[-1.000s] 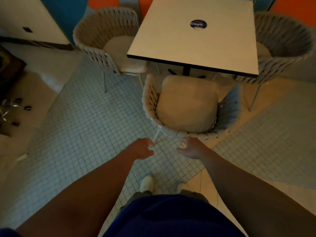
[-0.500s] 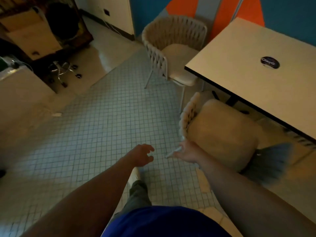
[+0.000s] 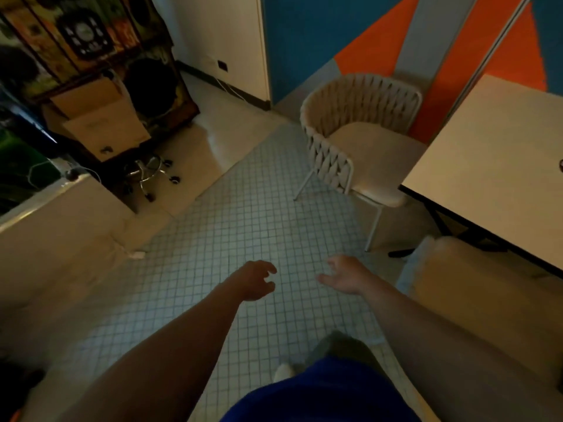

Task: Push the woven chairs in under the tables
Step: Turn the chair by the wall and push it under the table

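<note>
Both hands (image 3: 304,280) empty, fingers curled, above gridded tile floor (image 3: 243,214).

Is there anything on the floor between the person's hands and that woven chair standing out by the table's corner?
Nothing visible. Only bare tiled floor lies between the open left hand and right hand and the woven chair. Its seat front already sits at the table edge.

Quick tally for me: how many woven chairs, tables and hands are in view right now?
Woven chairs: 2, the far chair at the table's side and the near chair, blurred, at the table's front edge
Tables: 1, the table
Hands: 2, left hand and right hand, both empty
Total: 5
</note>
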Demonstrator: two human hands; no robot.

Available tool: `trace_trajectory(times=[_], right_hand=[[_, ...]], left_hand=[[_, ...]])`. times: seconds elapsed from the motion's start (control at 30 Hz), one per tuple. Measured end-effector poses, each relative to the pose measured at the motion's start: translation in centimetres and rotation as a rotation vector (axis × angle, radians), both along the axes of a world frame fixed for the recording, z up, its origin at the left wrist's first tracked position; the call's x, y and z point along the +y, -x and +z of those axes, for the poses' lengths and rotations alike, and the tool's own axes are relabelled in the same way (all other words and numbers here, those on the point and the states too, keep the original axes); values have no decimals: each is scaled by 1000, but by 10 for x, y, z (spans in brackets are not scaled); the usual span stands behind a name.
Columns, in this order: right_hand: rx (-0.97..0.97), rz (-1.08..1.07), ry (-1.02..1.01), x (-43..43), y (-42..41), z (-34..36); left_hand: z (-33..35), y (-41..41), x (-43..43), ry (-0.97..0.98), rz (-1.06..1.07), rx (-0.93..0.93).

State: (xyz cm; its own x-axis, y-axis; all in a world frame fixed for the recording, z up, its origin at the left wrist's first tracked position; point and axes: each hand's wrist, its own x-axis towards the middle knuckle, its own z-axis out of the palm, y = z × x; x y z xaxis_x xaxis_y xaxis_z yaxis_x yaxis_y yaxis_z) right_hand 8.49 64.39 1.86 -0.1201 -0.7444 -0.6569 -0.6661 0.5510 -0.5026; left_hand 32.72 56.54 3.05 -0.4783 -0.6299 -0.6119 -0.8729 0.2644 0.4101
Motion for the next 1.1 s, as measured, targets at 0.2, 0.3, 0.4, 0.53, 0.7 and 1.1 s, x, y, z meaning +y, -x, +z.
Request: trace_trajectory(times=[0.2,0.3,0.4,0.53,0.7,1.1], right_hand=[[-6,-22,47,-103,5,-7],[9,-28,45,-161,16,-16],[-6,-41,39,-223,30,-22],[-13,-37,-7,-292,47,-20],[-40,-81,-25,-387,68,-14],[-45,-441,-7,-577,98,-31]], left_hand=[[-6,10,-104,13,-40,-4],[-13,22,-163,22,-52,-6],[-14,36,-225,17,-57,-11],[-4,55,-296,3,-78,-39],[2,82,-400,-6,-73,-24],[-17,152,-677,1,-397,-30]])
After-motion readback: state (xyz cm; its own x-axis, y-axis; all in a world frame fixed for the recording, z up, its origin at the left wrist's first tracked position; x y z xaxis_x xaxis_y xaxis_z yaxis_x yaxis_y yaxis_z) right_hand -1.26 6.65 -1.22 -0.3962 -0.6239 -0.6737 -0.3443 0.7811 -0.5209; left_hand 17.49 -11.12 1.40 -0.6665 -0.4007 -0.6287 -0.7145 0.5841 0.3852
